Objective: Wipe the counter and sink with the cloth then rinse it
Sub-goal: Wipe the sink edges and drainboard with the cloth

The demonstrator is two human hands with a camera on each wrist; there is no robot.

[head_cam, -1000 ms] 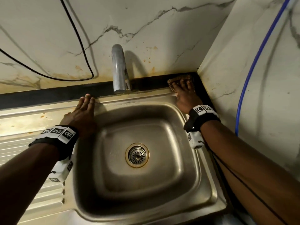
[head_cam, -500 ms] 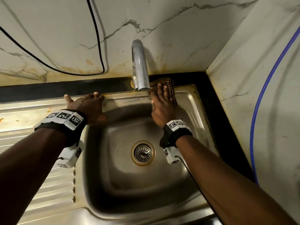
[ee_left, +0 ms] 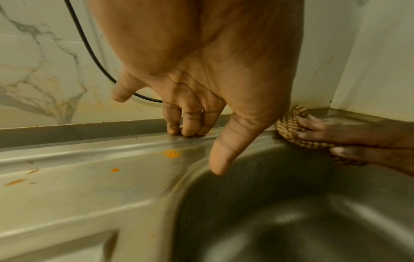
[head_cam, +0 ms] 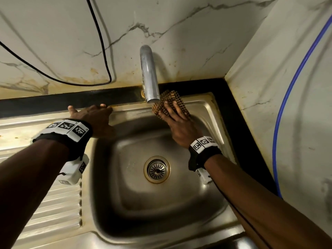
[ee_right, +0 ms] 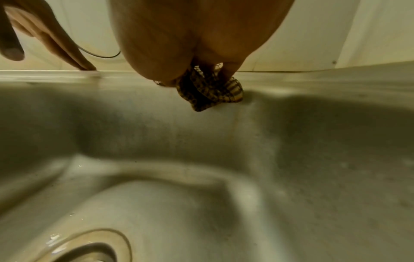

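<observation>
A brown checked cloth [head_cam: 172, 99] lies bunched on the back rim of the steel sink [head_cam: 203, 105], just right of the tap spout [head_cam: 149, 78]. My right hand [head_cam: 172, 112] presses down on it with its fingers spread flat. The left wrist view shows the cloth [ee_left: 289, 127] under those fingers [ee_left: 313, 125]. In the right wrist view the cloth [ee_right: 210, 95] sticks out below the palm [ee_right: 190, 44]. My left hand [head_cam: 93, 114] rests its fingertips [ee_left: 186, 131] on the back rim left of the basin and holds nothing.
The drain [head_cam: 156, 169] sits in the middle of the basin. A ribbed draining board [head_cam: 53, 212] runs to the left, with orange spots [ee_left: 171, 153] near the rim. A black cable [head_cam: 100, 42] and a blue hose [head_cam: 287, 96] hang on the marble walls.
My right hand has slid the cloth left along the back rim, from the far right corner to beside the spout. My left hand has stayed on the rim.
</observation>
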